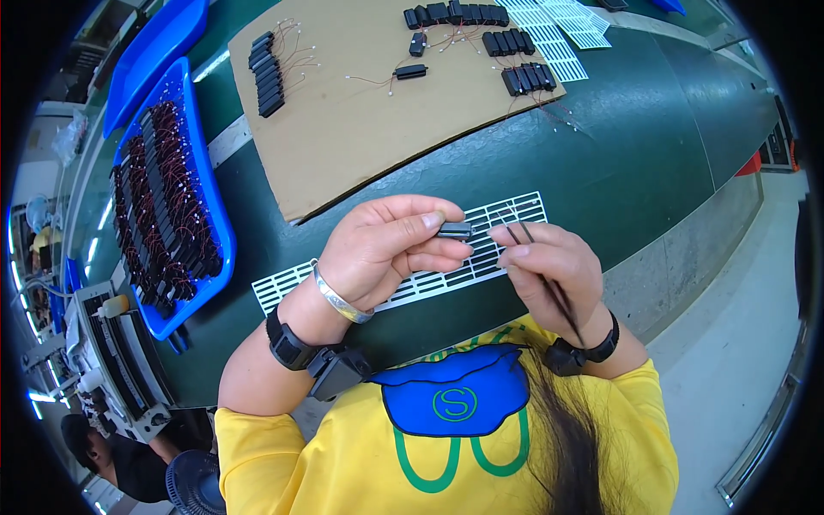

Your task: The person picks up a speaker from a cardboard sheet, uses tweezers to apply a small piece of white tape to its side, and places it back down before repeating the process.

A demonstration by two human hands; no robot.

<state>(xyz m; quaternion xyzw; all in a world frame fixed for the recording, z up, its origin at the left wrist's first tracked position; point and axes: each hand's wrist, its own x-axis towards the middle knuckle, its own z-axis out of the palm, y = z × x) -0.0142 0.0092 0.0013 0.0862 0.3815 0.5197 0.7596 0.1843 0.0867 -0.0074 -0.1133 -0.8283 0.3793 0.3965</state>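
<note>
My left hand [378, 245] is closed, pinching a small black box-shaped part [455, 230] between thumb and fingers. My right hand [554, 270] grips dark tweezers [554, 293], whose tips point up and away from me, a little right of the part. A thin light thing, perhaps a wire, shows near the right fingertips, too fine to make out. Under both hands a white sheet with rows of slots [519, 209] lies on the green table [635, 163]. Beyond, a brown cardboard sheet [343, 129] bears black parts with thin red wires and white connectors, one lying alone [410, 72].
A blue tray [225, 232] at the left holds many wired black parts, with another blue tray [159, 47] behind it. More white slotted sheets [558, 43] lie at the far right. Left of the table stand a machine [120, 343] and a fan [202, 485]; another person [120, 455] sits behind.
</note>
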